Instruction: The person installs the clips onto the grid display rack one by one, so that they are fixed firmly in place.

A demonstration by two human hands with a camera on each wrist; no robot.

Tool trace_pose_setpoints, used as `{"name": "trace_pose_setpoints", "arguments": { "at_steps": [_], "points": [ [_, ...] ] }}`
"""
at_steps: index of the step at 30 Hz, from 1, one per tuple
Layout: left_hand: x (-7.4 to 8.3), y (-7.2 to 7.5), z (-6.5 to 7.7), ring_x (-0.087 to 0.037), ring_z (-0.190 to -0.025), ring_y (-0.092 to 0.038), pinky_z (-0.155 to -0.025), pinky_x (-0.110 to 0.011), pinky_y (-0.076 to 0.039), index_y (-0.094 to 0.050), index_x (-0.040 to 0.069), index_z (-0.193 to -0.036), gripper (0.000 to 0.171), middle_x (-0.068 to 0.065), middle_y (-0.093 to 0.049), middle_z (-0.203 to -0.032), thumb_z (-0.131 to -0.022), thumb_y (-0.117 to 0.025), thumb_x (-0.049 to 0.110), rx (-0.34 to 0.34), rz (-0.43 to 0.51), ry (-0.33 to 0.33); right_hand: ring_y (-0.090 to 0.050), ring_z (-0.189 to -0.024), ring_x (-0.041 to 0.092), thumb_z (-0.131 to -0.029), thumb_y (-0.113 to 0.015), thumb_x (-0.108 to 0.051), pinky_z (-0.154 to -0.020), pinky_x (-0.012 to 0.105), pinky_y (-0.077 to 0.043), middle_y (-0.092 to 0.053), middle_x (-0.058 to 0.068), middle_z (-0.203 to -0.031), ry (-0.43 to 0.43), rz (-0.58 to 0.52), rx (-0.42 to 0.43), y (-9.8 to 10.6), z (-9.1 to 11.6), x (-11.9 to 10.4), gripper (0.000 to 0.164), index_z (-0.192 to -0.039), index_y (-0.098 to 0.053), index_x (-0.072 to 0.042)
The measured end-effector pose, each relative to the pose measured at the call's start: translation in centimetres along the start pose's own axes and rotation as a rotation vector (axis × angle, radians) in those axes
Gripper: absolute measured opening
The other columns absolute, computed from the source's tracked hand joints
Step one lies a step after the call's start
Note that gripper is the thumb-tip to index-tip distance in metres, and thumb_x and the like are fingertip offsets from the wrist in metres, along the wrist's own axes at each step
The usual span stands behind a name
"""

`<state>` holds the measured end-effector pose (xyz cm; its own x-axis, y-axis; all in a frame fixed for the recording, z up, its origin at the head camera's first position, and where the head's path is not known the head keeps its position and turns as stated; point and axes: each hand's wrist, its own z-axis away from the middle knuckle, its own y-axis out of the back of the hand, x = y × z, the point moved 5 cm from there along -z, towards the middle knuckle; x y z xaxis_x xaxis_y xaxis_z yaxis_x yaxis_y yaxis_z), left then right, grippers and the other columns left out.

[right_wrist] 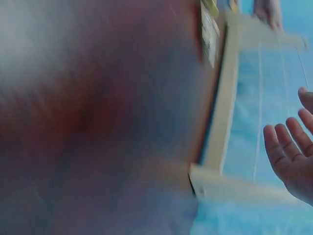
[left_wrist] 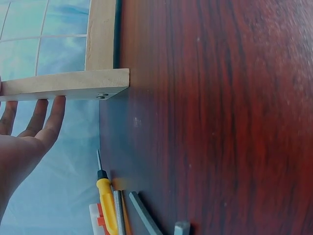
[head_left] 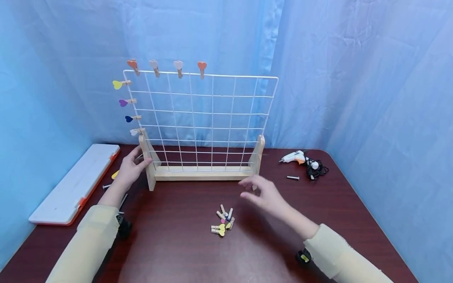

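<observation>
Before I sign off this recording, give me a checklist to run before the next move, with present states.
1. Stand held: ok; the left hand grips the left post.
2. Peg in right hand: not ok; it holds nothing.
3. Loose pegs available: ok; a small cluster lies on the table in front of the stand.
4. Room on the top wire: ok; its right part is bare.
5. Screw tight in the left post: cannot tell from the visible end.

A white wire grid stands upright in a pale wooden stand, heart-topped clothespins clipped along its top and left edges.
</observation>
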<state>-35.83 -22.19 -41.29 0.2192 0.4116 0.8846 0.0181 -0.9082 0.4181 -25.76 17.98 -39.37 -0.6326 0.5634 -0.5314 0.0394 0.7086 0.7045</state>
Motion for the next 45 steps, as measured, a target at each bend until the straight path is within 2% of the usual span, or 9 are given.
{"name": "trace_pose_setpoints", "arguments": {
  "at_steps": [5, 8, 13, 18, 26, 30, 34, 41, 45],
  "points": [
    [0.0, -0.1, -0.1, -0.043, -0.123, -0.033, -0.092, -0.056, -0.035, -0.018, 0.014, -0.143, 0.067, -0.019, -0.026, -0.142, -0.088, -0.054, 0.028, -0.001, 0.005, -0.001, -0.054, -0.083, 0.009, -0.076, -0.070, -0.022, -0.068, 0.023, -0.047, -0.060, -0.008, -0.093, 0.163, 0.045, -0.159, -4.1, 1.2, -2.7, 0.022, -0.097, -0.066, -0.017],
    [0.0, -0.1, -0.1, -0.043, -0.123, -0.033, -0.092, -0.056, -0.035, -0.019, 0.015, -0.143, 0.067, -0.019, -0.026, -0.142, -0.088, -0.055, 0.029, 0.000, -0.002, -0.005, -0.050, -0.086, 0.006, -0.076, -0.070, -0.028, -0.072, 0.021, -0.043, -0.058, -0.010, -0.091, 0.205, 0.115, -0.243, -6.1, 1.6, -3.6, 0.018, -0.092, -0.067, -0.020],
    [-0.1, -0.1, 0.0, -0.042, -0.124, -0.033, -0.093, -0.055, -0.035, -0.018, 0.016, -0.143, 0.070, -0.018, -0.026, -0.143, -0.086, -0.055, 0.035, 0.000, -0.004, -0.001, -0.046, -0.083, 0.005, -0.074, -0.069, -0.034, -0.070, 0.023, -0.041, -0.055, -0.013, -0.086, 0.182, 0.240, -0.340, -7.9, 1.9, -3.7, 0.014, -0.086, -0.069, -0.026],
    [0.0, 0.0, 0.0, -0.042, -0.124, -0.033, -0.093, -0.056, -0.034, -0.019, 0.016, -0.143, 0.067, -0.018, -0.027, -0.143, -0.088, -0.054, 0.030, 0.004, -0.002, -0.009, -0.044, -0.081, 0.005, -0.071, -0.070, -0.036, -0.063, 0.023, -0.037, -0.052, -0.015, -0.081, 0.163, 0.333, -0.372, -8.7, 1.7, -2.9, 0.011, -0.080, -0.069, -0.031],
    [0.0, -0.1, 0.0, -0.042, -0.123, -0.033, -0.093, -0.056, -0.034, -0.019, 0.016, -0.143, 0.066, -0.018, -0.027, -0.143, -0.088, -0.054, 0.029, 0.002, 0.001, -0.013, -0.046, -0.082, 0.005, -0.070, -0.071, -0.030, -0.068, 0.021, -0.041, -0.052, -0.015, -0.082, 0.149, 0.253, -0.385, -8.7, 1.0, -2.3, 0.009, -0.078, -0.067, -0.029],
    [-0.1, -0.1, 0.1, -0.043, -0.123, -0.033, -0.093, -0.057, -0.034, -0.020, 0.016, -0.143, 0.066, -0.018, -0.027, -0.143, -0.088, -0.054, 0.029, 0.000, 0.009, -0.013, -0.054, -0.072, 0.005, -0.073, -0.069, -0.022, -0.063, 0.013, -0.044, -0.058, -0.014, -0.080, 0.154, 0.108, -0.404, -7.5, 0.2, -3.1, 0.007, -0.078, -0.064, -0.023],
    [0.0, -0.1, 0.2, -0.043, -0.123, -0.033, -0.093, -0.056, -0.034, -0.019, 0.016, -0.143, 0.067, -0.018, -0.027, -0.143, -0.088, -0.054, 0.030, -0.004, 0.011, -0.006, -0.053, -0.060, -0.001, -0.075, -0.067, -0.019, -0.054, 0.011, -0.043, -0.059, -0.017, -0.071, 0.111, 0.040, -0.405, -4.7, -1.5, -4.0, 0.005, -0.078, -0.064, -0.022],
    [-0.1, 0.0, 0.3, -0.043, -0.124, -0.031, -0.094, -0.057, -0.033, -0.016, 0.017, -0.143, 0.072, -0.019, -0.024, -0.143, -0.086, -0.054, 0.037, -0.008, -0.004, 0.022, -0.058, -0.076, 0.003, -0.079, -0.067, -0.025, -0.064, 0.022, -0.049, -0.065, -0.013, -0.085, -0.001, -0.012, -0.230, 3.3, -7.1, -6.1, 0.013, -0.091, -0.069, -0.025],
    [0.0, 0.0, 0.2, -0.043, -0.124, -0.031, -0.094, -0.057, -0.033, -0.015, 0.016, -0.144, 0.070, -0.019, -0.024, -0.143, -0.087, -0.054, 0.033, -0.013, 0.001, 0.017, -0.061, -0.075, 0.006, -0.079, -0.067, -0.024, -0.062, 0.022, -0.050, -0.067, -0.007, -0.088, -0.049, -0.076, -0.117, 8.3, -10.6, -8.3, 0.017, -0.095, -0.069, -0.021]
  ]
}}
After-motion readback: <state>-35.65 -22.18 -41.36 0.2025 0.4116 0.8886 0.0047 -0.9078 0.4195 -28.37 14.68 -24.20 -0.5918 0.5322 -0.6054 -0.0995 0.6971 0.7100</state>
